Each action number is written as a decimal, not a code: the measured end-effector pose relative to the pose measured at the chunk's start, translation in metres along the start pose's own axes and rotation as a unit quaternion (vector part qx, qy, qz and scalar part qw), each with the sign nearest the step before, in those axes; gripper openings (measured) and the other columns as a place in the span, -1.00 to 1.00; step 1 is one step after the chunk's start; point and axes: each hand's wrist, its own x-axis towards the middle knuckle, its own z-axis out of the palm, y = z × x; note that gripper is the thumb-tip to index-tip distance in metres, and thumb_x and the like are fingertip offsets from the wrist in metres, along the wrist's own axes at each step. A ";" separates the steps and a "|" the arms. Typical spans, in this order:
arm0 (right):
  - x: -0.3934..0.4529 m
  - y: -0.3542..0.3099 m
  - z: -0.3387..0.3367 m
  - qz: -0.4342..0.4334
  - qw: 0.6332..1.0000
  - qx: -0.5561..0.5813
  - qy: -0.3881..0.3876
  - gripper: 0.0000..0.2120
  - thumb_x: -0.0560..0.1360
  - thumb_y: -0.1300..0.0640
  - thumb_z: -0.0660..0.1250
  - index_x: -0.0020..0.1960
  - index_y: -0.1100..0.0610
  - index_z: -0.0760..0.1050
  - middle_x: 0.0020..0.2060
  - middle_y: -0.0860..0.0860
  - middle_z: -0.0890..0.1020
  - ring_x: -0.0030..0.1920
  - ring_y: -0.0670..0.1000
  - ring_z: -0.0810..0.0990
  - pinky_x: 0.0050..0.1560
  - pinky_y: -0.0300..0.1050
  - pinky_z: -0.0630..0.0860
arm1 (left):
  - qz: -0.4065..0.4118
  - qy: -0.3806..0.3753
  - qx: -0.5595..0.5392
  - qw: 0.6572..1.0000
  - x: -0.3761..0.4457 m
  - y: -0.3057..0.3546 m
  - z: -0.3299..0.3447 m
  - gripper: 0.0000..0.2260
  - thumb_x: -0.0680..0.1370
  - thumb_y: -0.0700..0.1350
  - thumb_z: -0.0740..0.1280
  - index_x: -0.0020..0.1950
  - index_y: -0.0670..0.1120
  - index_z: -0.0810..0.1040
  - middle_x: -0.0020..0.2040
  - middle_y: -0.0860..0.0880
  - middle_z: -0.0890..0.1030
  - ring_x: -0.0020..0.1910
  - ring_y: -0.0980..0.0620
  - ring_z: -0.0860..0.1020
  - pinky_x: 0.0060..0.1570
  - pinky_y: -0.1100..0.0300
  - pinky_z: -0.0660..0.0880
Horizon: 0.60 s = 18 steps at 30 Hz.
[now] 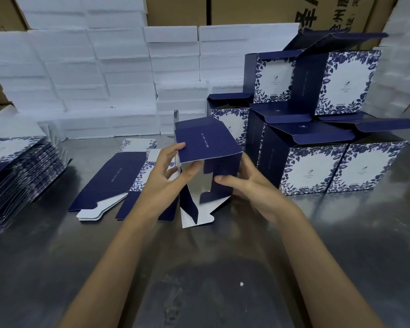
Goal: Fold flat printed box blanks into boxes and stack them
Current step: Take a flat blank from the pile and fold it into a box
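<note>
Half-erected navy box (207, 147) held above the middle of the metal worktop (211, 268), open end toward the viewer, bottom flaps hanging. Left hand (168, 176) clamps the box's left wall, thumb inside; right hand (251, 185) grips the right wall, index finger pressing a bottom flap inward. Flat box blanks (118, 178) lie just left of the box; a stack of blanks (17, 176) occupies the left edge. Finished boxes (336, 166) are stacked at the right; white foam blocks (100, 74) line the far edge.
</note>
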 end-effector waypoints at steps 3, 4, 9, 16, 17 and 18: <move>0.004 0.009 0.008 -0.022 0.992 -0.104 0.067 -0.30 0.48 0.08 0.54 0.47 -0.29 0.28 0.24 -0.24 0.60 0.21 -0.26 0.58 0.31 -0.08 0.55 | 0.000 0.021 -0.007 1.000 -0.001 0.002 0.002 -0.48 0.34 0.26 0.45 0.27 0.37 0.43 0.25 0.44 0.39 0.22 0.46 0.45 0.18 0.22 0.44; 0.005 0.013 0.010 -0.030 0.988 -0.130 0.076 -0.27 0.48 0.09 0.54 0.48 -0.28 0.25 0.20 -0.24 0.61 0.16 -0.28 0.59 0.28 -0.10 0.56 | 0.002 0.030 -0.012 0.999 -0.001 0.002 0.002 -0.49 0.36 0.20 0.48 0.28 0.33 0.43 0.30 0.36 0.42 0.23 0.37 0.49 0.18 0.19 0.47; 0.005 0.014 0.005 -0.037 0.971 -0.224 0.071 -0.23 0.43 0.02 0.58 0.42 -0.35 0.21 0.10 -0.18 0.65 0.01 -0.28 0.62 0.02 -0.26 0.52 | 0.034 0.051 -0.028 0.998 0.000 -0.002 0.004 -0.53 0.50 -0.32 0.44 0.27 0.08 0.41 0.36 0.02 0.53 0.20 -0.01 0.61 0.04 0.19 0.57; 0.000 0.007 -0.016 0.087 0.917 -0.389 0.024 -0.60 0.35 -0.19 0.58 -0.15 0.10 0.54 -0.28 -0.09 0.59 -0.23 -0.06 0.56 -0.12 -0.08 0.51 | 0.025 0.058 -0.034 0.997 -0.001 -0.010 0.011 -0.58 0.58 -0.24 0.38 0.34 0.14 0.42 0.05 0.29 0.64 -0.04 0.29 0.63 -0.19 0.47 0.47; 0.000 0.008 -0.018 0.093 0.911 -0.401 0.014 -0.60 0.36 -0.20 0.57 -0.23 0.12 0.54 -0.35 -0.10 0.57 -0.28 -0.07 0.53 -0.19 -0.11 0.47 | 0.020 0.061 -0.031 0.997 -0.001 -0.010 0.011 -0.58 0.59 -0.23 0.38 0.34 0.16 0.42 -0.01 0.36 0.63 -0.05 0.31 0.63 -0.20 0.48 0.47; 0.000 0.009 -0.019 0.096 0.907 -0.411 0.004 -0.60 0.38 -0.19 0.56 -0.29 0.11 0.53 -0.39 -0.10 0.55 -0.31 -0.08 0.51 -0.24 -0.14 0.43 | 0.016 0.061 -0.029 0.998 0.000 -0.010 0.012 -0.59 0.59 -0.22 0.37 0.34 0.17 0.42 0.00 0.37 0.63 -0.03 0.32 0.62 -0.19 0.48 0.47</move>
